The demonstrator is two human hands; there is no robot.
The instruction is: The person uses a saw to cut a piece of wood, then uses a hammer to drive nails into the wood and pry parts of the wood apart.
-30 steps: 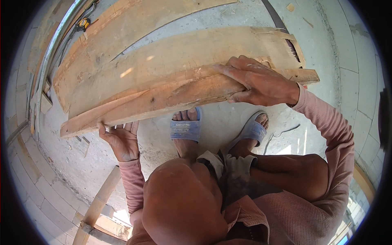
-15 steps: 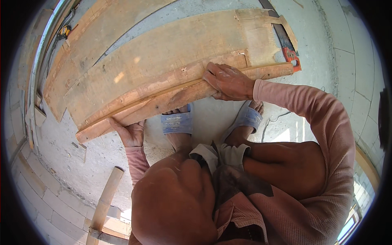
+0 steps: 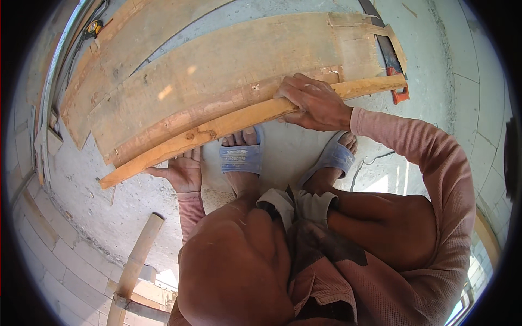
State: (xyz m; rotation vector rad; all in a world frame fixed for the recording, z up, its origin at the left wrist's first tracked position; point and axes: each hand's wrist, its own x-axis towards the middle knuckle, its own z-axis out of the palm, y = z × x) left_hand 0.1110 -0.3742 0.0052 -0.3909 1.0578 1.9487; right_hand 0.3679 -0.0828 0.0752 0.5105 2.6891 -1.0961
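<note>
A long wooden batten point(image 3: 228, 132) lies slantwise across the view in front of my feet, its narrow yellowish face turned up. My right hand point(image 3: 315, 102) is wrapped over the batten right of its middle, fingers on the far side. Near its left end my left hand point(image 3: 184, 173) is palm up, thumb spread to the left and fingers stretched toward the batten's near edge. The batten hides part of those fingertips. Just beyond lies a curved-looking plywood sheet point(image 3: 239, 62), with a rough brown strip point(image 3: 217, 111) along its near side.
A handsaw with a red handle point(image 3: 399, 93) lies at the plywood's right end, partly covered by wood. At the upper left are another plywood sheet point(image 3: 147, 38), a tape measure point(image 3: 94, 27) and metal lengths point(image 3: 54, 76). A wooden pole point(image 3: 138, 255) stands lower left, near a block wall point(image 3: 76, 277).
The batten has been turned, so a smoother yellowish face shows instead of the rough brown one. My left hand's thumb has come off its face, and the fingers have straightened.
</note>
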